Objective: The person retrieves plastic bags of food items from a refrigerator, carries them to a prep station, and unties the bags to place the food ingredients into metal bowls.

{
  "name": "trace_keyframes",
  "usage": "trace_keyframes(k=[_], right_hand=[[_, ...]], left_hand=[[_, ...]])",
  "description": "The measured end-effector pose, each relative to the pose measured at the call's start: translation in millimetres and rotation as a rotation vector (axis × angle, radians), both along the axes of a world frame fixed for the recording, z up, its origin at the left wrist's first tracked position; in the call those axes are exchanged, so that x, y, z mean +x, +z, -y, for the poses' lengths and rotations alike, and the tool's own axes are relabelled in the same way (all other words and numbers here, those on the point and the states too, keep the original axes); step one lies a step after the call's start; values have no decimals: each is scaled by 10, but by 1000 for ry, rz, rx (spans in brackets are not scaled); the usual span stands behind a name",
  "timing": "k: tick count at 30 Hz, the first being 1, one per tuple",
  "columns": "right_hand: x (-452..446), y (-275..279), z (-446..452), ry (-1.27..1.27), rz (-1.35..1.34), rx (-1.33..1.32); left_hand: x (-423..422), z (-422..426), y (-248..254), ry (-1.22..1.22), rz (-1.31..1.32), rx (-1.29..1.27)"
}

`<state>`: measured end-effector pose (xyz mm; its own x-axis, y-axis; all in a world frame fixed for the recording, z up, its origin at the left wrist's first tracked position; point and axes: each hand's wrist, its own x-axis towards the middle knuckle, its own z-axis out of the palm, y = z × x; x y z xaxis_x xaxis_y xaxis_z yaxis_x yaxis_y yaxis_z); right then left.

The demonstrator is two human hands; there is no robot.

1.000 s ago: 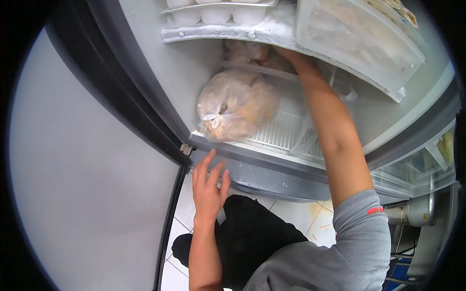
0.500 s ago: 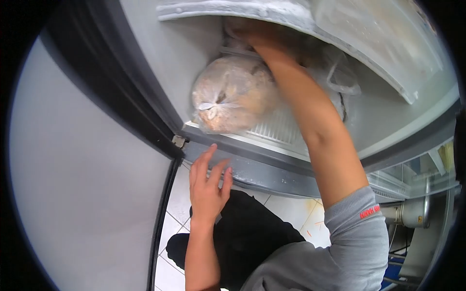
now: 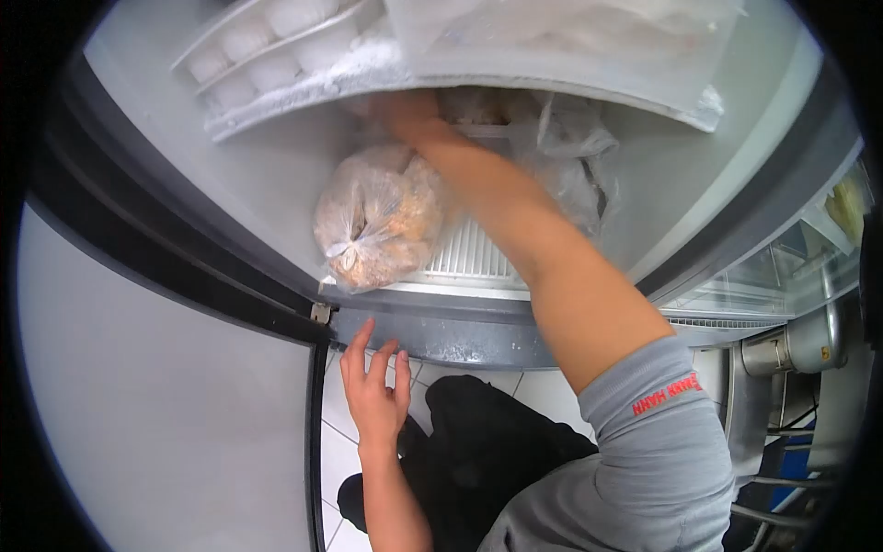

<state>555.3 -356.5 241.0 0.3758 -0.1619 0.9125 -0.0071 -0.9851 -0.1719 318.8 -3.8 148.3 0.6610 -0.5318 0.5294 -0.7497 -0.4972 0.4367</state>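
My right hand [image 3: 405,115] reaches deep under the frosted shelf [image 3: 313,92], behind a tied clear plastic bag [image 3: 382,216] of pale orange and beige food. Its fingers are blurred and partly hidden by the shelf edge, so what they touch cannot be made out. My left hand [image 3: 375,391] hovers in front of the fridge's lower grey edge, its fingers spread and holding nothing. To the right of my right forearm lies a crumpled clear plastic bag [image 3: 570,175].
On the upper shelf stand a white tray with round cups [image 3: 248,41] and a frosty translucent bin [image 3: 570,41]. An open door [image 3: 175,396] spans the left. Metal pipework [image 3: 800,345] stands at the right.
My right hand has moved left inside the compartment, behind the tied bag. The camera view has shifted, bringing the tray of cups back into sight. My left hand keeps its spread pose.
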Motion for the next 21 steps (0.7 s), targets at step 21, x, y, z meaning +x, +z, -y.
trace_keyframes(k=[21], right_hand=[[-718, 236, 1206, -192, -89, 183]], left_hand=[[64, -181, 105, 28, -9, -115]])
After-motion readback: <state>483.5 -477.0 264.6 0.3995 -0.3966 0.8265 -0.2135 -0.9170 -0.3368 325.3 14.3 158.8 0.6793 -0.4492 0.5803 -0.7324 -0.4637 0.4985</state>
